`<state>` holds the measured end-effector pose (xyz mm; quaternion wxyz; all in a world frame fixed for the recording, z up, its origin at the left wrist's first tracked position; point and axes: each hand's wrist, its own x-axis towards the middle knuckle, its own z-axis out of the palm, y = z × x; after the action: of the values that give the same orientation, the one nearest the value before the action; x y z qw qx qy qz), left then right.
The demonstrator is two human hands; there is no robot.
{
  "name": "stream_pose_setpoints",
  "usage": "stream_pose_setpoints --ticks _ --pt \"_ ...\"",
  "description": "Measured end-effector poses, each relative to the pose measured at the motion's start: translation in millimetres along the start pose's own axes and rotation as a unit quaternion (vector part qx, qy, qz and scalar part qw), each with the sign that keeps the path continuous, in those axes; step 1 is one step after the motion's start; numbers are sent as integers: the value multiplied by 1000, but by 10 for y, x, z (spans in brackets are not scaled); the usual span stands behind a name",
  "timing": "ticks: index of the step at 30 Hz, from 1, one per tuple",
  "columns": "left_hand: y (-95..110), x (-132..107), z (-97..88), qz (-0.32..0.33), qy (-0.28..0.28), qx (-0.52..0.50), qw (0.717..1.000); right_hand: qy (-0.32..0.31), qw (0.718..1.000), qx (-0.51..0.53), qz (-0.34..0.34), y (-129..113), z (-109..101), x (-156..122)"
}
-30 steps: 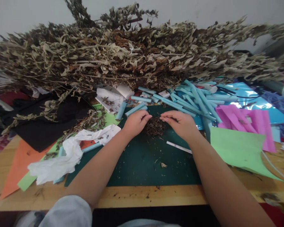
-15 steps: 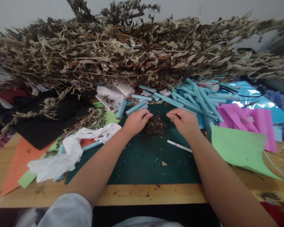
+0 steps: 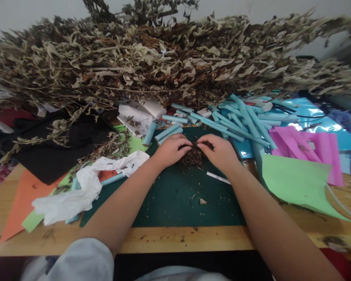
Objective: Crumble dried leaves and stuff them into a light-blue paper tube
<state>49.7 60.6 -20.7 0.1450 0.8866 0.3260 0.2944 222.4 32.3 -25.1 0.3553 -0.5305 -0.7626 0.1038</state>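
Observation:
A small heap of crumbled dried leaves (image 3: pixel 192 157) lies on a dark green mat (image 3: pixel 175 207). From the left side, my left hand (image 3: pixel 173 150) reaches the top of the heap, thumb and fingers pinched together on leaf bits. My right hand (image 3: pixel 219 153) meets it from the other side, its fingertips also closed on crumbs of leaf. The two sets of fingertips are close together, with a narrow gap between them. A thin white strip (image 3: pixel 218 178) lies by my right wrist, partly hidden under it. One pale leaf scrap (image 3: pixel 202 201) rests nearer the mat's front.
Dried leafy stalks (image 3: pixel 163 66) are piled along the back. Blue paper rolls (image 3: pixel 245 121) lie heaped behind my right hand. Pink paper (image 3: pixel 307 148) and a green sheet (image 3: pixel 295 179) are at right; crumpled white tissue (image 3: pixel 87 187), black cloth (image 3: pixel 55 144) and orange paper (image 3: pixel 26 207) at left.
Both hands have moved inward, the right one further, from either side of the heap to its top. Their fingertips are now nearly together on the leaf crumbs.

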Motion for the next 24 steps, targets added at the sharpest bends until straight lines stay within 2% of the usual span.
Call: stream_pose_setpoints --ticks 3,7,8,10,12,15,18,24 --pt "21 4 13 -2 19 33 999 6 996 -61 -66 -24 -77 22" --pt "130 32 -129 -5 105 17 994 21 991 -102 -88 -297 -411 -77" --pt "180 32 -207 1 132 7 991 -8 991 -108 -83 -395 -490 -146" --pt "303 4 -397 20 178 -11 984 -115 977 -170 -60 -576 -583 -332" --pt "429 -72 -590 35 206 -19 978 -228 946 -224 -50 -694 -575 -535" --pt "537 -259 -788 37 213 -21 976 -314 916 -244 -49 -729 -453 -752" --pt "491 -455 -836 19 210 -18 977 -335 906 -252 -56 -696 -348 -829" --pt "218 -646 -728 -43 278 -56 958 -337 904 -253 -69 -708 -319 -819"
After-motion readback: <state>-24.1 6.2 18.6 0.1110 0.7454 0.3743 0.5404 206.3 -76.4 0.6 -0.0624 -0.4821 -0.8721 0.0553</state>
